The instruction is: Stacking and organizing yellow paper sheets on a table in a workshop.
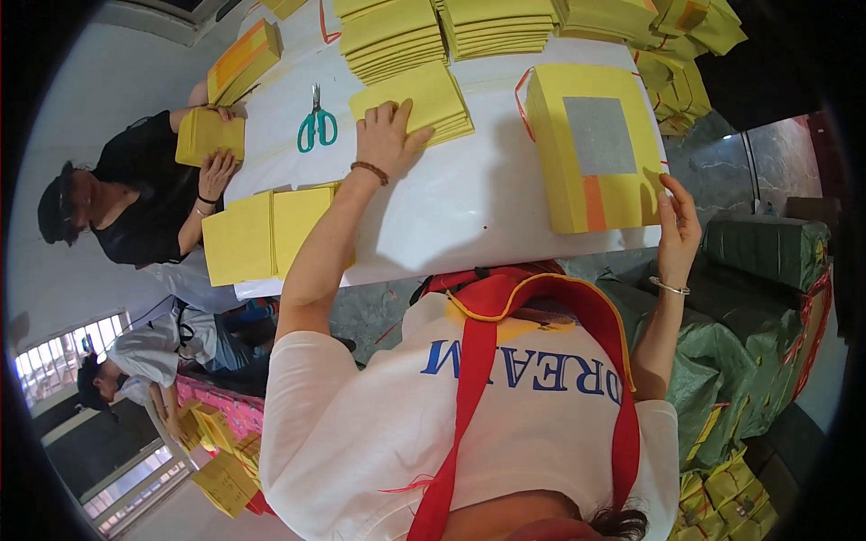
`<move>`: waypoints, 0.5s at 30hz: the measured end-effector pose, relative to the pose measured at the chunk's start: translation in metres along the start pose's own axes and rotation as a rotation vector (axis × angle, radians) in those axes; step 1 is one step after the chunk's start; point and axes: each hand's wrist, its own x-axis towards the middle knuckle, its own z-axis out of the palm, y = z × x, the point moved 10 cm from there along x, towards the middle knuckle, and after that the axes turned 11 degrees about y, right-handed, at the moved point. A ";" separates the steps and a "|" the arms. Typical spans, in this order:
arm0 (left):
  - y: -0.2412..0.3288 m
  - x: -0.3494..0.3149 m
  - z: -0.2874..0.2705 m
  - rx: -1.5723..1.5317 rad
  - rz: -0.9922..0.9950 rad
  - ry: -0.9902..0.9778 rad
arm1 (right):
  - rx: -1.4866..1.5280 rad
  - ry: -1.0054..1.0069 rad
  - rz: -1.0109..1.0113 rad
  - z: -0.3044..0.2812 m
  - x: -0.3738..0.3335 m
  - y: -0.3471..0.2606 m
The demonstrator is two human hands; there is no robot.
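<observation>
My left hand [386, 137] lies on a low stack of yellow paper sheets [433, 95], palm down with its fingers stretched over the near left part. My right hand [678, 221] is at the near right corner of a thick block of yellow paper [555, 153]. Its fingers are extended and apart, with the fingertips beside the block's edge; whether they touch it I cannot tell. A grey square [599, 135] and an orange strip show on the block's top. Teal-handled scissors [317, 128] lie left of the low stack, blades pointing away.
More yellow stacks [392, 41] line the table's far side, and others [239, 239] sit at its near left. Across the white table [451, 203], a person in black [144, 189] holds a yellow bundle [209, 137]. Green wrapped bales [749, 316] stand at the right.
</observation>
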 end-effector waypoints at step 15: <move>0.020 0.016 -0.046 0.164 0.059 0.095 | -0.008 -0.244 0.051 0.003 0.058 0.042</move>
